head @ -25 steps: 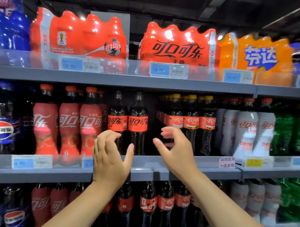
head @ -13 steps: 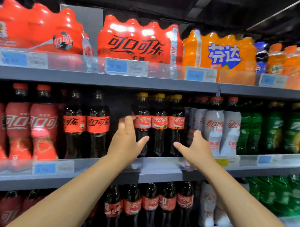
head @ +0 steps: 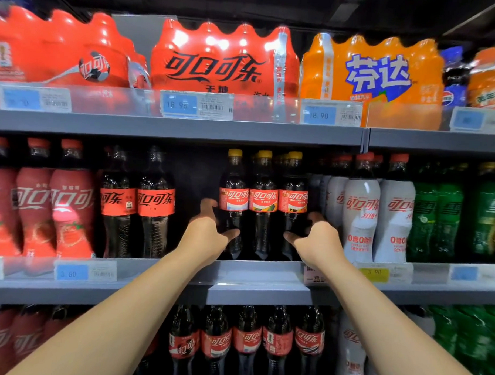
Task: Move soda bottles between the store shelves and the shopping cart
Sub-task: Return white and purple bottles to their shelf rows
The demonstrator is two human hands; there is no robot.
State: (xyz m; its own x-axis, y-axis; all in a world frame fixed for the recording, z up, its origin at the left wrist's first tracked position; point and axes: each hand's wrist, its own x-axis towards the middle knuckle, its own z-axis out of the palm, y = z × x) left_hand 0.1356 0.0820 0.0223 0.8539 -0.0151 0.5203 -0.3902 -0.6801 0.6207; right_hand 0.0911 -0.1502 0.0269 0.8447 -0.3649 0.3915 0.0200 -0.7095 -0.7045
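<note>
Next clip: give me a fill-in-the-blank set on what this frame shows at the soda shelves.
1. The left hand curls round the leftmost bottle, the right hand round the rightmost bottle, of a front row of ___.
2. Their caps are ___.
3. They stand on the ___ shelf.
4. The multipack with blue lettering is ___.
Missing words: three; yellow; middle; orange.

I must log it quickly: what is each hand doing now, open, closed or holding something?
Left hand: holds the left yellow-cap bottle.
Right hand: holds the right yellow-cap bottle.
</note>
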